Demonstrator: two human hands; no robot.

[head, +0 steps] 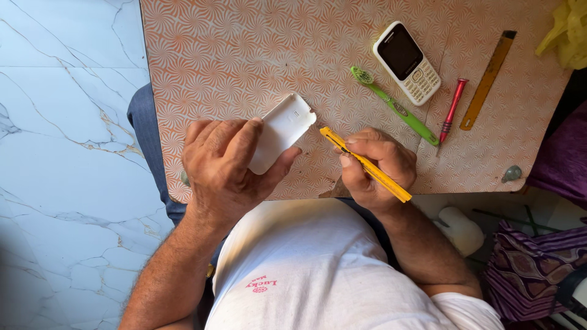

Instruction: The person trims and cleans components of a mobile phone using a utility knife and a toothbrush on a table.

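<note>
Left hand (223,165): fingers curled over one end of a white phone back cover (282,129), thumb underneath — a pinch that leaves the far end free and tilted up off the table, inner face toward the camera.
Right hand (374,165): fingers pressed together around a yellow utility knife (365,164), thumb laid along its top; pen-style hold, likely for fine control. The knife tip points at the cover's free corner, just short of it.
Cover position: above the near part of the patterned table (244,55), between the two hands.
Set aside, far right: white keypad phone (406,62), green toothbrush (394,105), red screwdriver (452,110), yellow ruler (488,79) — lying side by side, within arm's reach, apart from the hands.
Blade: too small to tell whether it is extended.
</note>
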